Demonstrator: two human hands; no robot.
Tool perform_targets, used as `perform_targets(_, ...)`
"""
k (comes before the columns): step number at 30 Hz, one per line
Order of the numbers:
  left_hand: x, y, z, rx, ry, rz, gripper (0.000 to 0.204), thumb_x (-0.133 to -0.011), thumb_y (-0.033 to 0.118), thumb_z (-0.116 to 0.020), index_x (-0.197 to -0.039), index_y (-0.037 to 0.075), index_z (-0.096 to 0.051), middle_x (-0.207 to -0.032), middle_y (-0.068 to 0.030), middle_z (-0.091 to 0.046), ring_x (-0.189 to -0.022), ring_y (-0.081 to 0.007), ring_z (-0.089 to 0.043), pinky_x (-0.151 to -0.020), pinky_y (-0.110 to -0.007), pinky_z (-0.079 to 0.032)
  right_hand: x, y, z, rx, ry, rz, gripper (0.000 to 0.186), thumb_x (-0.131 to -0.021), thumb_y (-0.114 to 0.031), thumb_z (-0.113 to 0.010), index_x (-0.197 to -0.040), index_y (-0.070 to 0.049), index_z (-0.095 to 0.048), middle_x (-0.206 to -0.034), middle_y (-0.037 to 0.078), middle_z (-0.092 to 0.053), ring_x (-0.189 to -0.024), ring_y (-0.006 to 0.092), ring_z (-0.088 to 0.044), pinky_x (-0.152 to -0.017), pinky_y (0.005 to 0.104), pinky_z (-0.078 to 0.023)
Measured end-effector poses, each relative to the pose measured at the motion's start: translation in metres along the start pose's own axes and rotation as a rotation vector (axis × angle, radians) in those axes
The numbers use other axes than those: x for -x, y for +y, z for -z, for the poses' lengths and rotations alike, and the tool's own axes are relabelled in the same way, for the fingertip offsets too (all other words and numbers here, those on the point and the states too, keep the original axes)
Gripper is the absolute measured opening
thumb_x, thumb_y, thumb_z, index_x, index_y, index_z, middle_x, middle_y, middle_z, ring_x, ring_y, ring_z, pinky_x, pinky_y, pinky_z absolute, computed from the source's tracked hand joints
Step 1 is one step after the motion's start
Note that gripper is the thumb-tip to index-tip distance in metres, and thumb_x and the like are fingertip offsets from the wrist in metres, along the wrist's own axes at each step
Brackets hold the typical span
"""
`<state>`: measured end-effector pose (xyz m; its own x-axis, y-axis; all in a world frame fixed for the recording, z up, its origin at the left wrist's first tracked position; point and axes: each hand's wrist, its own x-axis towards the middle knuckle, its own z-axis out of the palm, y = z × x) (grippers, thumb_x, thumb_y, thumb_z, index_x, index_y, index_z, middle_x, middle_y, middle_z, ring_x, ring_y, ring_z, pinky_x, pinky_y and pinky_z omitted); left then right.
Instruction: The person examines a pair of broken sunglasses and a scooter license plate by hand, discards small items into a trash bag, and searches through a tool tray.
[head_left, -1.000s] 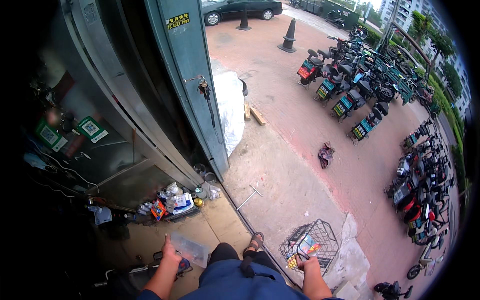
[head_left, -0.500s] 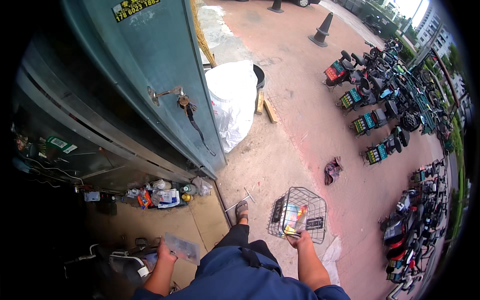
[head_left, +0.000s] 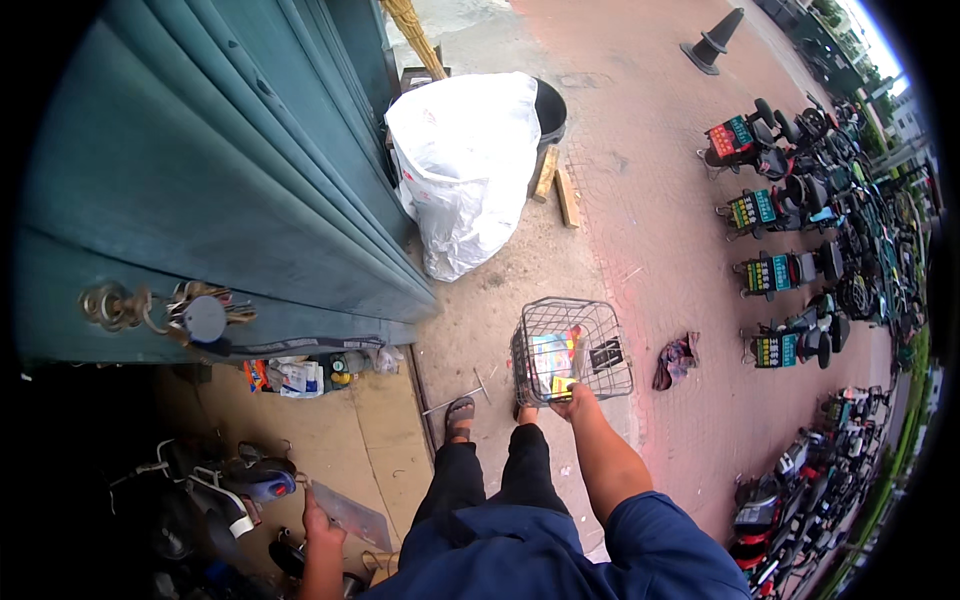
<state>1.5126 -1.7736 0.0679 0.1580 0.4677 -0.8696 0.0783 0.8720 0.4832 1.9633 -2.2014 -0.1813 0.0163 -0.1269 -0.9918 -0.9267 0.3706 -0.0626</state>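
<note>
In my right hand [head_left: 576, 402] is the near rim of a black wire basket [head_left: 622, 385], the fingers closed on it. Colourful packets [head_left: 553, 358] and a small yellow item [head_left: 563, 386] lie inside the basket. My left hand [head_left: 318, 522], low at the left, grips the edge of a flat, clear plastic box [head_left: 352, 518]; I cannot make out anything in it. A green metal door [head_left: 200, 190] stands at the left, with a bunch of keys [head_left: 205, 318] hanging at its lock. Both hands are apart from the door.
A white sack [head_left: 465, 170] leans before a black bucket [head_left: 550, 110], beside wooden blocks [head_left: 567, 197]. A thin metal T-shaped rod [head_left: 460, 398] lies by my foot. Bottles and packets [head_left: 300, 377] line the doorway. Parked scooters [head_left: 790, 270] stand at the right; a crumpled cloth [head_left: 676, 360] lies nearer.
The view has shifted, and the door and keys now look larger and closer. The basket sits higher and further left in the picture. Both hands keep their hold; both my feet now show.
</note>
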Motion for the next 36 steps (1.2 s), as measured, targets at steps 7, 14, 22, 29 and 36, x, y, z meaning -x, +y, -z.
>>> perform_targets(7, 0.025, -0.135, 0.112, 0.2, 0.175, 0.278, 0.051, -0.103, 0.051, -0.053, -0.135, 0.013, -0.057, -0.119, -0.0073, -0.065, -0.112, -0.0225, -0.059, -0.1, -0.05, -0.051, -0.166, -0.061, -0.098, 0.202, 0.022, 0.041, 0.039, -0.107, -0.026, -0.043, -0.139, -0.007, -0.053, -0.132, 0.018, -0.065, -0.113, 0.0382, -0.067, -0.09, 0.0574, -0.058)
perform_targets(14, 0.028, -0.172, -0.023, 0.134, 0.382, 0.228, 0.041, -0.106, 0.047, -0.05, -0.124, 0.012, -0.062, -0.103, -0.0011, -0.067, -0.088, -0.0199, -0.064, -0.069, -0.035, -0.058, -0.207, -0.11, -0.161, 0.377, -0.131, 0.088, 0.071, -0.103, -0.035, -0.056, -0.158, -0.003, -0.026, -0.166, 0.024, -0.02, -0.141, 0.0434, -0.044, -0.106, 0.0556, -0.049)
perform_targets(22, 0.01, -0.13, -0.19, -0.096, 0.453, 0.131, 0.041, -0.102, 0.047, -0.06, -0.113, 0.007, -0.06, -0.108, -0.0067, -0.065, -0.1, -0.0258, -0.065, -0.087, -0.044, -0.055, -0.257, -0.101, -0.14, 0.69, -0.192, 0.395, 0.075, -0.094, -0.021, -0.065, -0.156, 0.001, -0.03, -0.158, 0.023, -0.036, -0.14, 0.041, -0.042, -0.11, 0.0516, -0.043)
perform_targets(29, -0.014, -0.162, -0.332, -0.243, 0.182, -0.058, 0.04, -0.106, 0.041, -0.055, -0.1, 0.003, -0.065, -0.089, -0.0066, -0.067, -0.084, -0.0202, -0.066, -0.077, -0.036, -0.054, -0.034, -0.039, -0.112, 0.847, -0.759, 0.091, 0.084, -0.096, -0.055, -0.063, -0.156, -0.003, -0.037, -0.151, 0.018, -0.048, -0.133, 0.0309, -0.053, -0.101, 0.0447, -0.052)
perform_targets(36, -0.001, -0.168, -0.463, -0.465, -0.185, -0.174, 0.042, -0.106, 0.042, -0.057, -0.097, 0.003, -0.068, -0.079, -0.0039, -0.062, -0.073, -0.0136, -0.06, -0.069, -0.03, -0.051, 0.228, -0.092, -0.066, 1.201, -1.051, 0.301, 0.05, -0.1, -0.037, -0.067, -0.132, 0.0, -0.062, -0.117, 0.012, -0.07, -0.106, 0.0162, -0.065, -0.093, 0.0313, -0.052)
